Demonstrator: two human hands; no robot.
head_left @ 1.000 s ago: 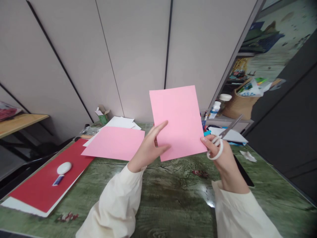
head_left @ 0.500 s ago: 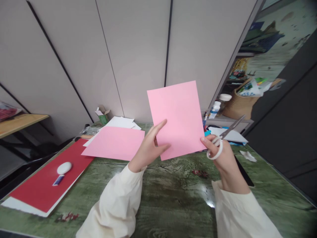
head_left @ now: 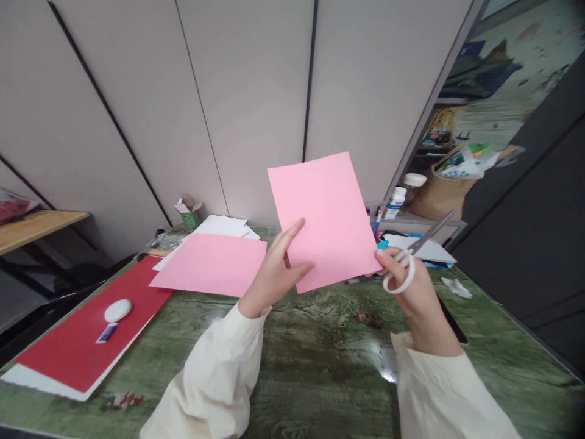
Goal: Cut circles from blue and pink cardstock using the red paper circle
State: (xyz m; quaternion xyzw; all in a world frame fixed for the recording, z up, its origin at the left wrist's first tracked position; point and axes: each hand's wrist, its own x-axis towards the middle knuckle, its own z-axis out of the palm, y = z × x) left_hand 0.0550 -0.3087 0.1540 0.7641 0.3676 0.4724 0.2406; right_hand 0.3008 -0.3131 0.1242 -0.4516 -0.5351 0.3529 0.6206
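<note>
A pink sheet [head_left: 326, 213] is held up above the green table [head_left: 315, 366]. My left hand [head_left: 278, 265] grips its lower left edge, with thumb and a finger on the near face and the other fingers hidden behind. White-handled scissors [head_left: 401, 271] are in my right hand [head_left: 414, 289], their blades pointing up and to the right. The thumb and fingertips of that hand also pinch the sheet's lower right corner. A second pink sheet [head_left: 214, 262] lies on the table to the left, beside my left hand.
Red paper [head_left: 86, 347] at the left bears a white round object [head_left: 117, 310]. White papers [head_left: 222, 227] and a small green box [head_left: 189, 216] stand behind. At the right are a white bottle [head_left: 395, 203], a woven basket [head_left: 445, 192] and a paper scrap [head_left: 457, 287].
The held pink sheet has tilted a little, its top edge shifting left. My right hand and the scissors have moved slightly to the right with its lower right corner.
</note>
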